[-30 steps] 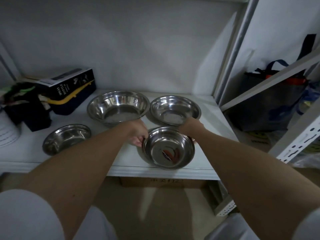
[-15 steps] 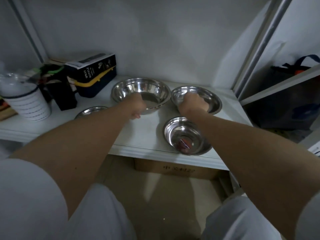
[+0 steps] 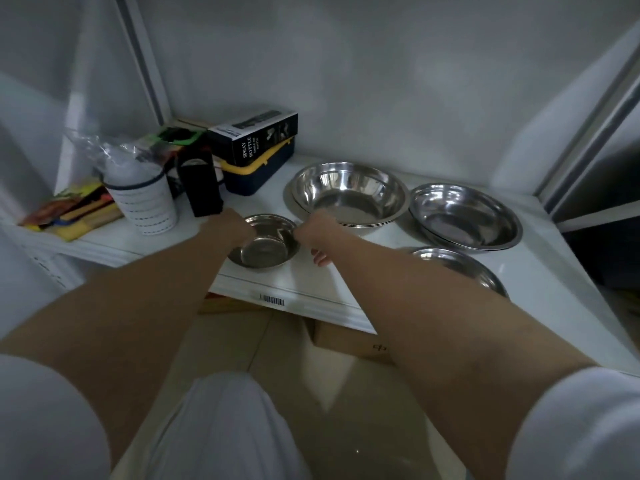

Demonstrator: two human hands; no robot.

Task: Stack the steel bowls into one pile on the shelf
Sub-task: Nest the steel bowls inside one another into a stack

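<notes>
Several steel bowls sit on the white shelf (image 3: 304,292). A large deep bowl (image 3: 349,195) stands at the back middle, with more rims showing under it. A medium bowl (image 3: 464,220) is to its right. A small bowl (image 3: 460,268) near the front right is partly hidden by my right forearm. Another small bowl (image 3: 266,242) rests at the front left, between my hands. My left hand (image 3: 230,230) covers its left rim. My right hand (image 3: 318,233) has its thumb at the right rim and its fingers curled.
At the shelf's left stand a black spray bottle box (image 3: 256,136) on a blue and yellow case, a black object (image 3: 201,188), a white striped cup (image 3: 145,202) and coloured packets (image 3: 72,213). A cardboard box (image 3: 349,341) sits on the floor below. Metal posts frame both sides.
Both hands have left the large and medium bowls at the back and come left to the small front-left bowl. My view has swung left.
</notes>
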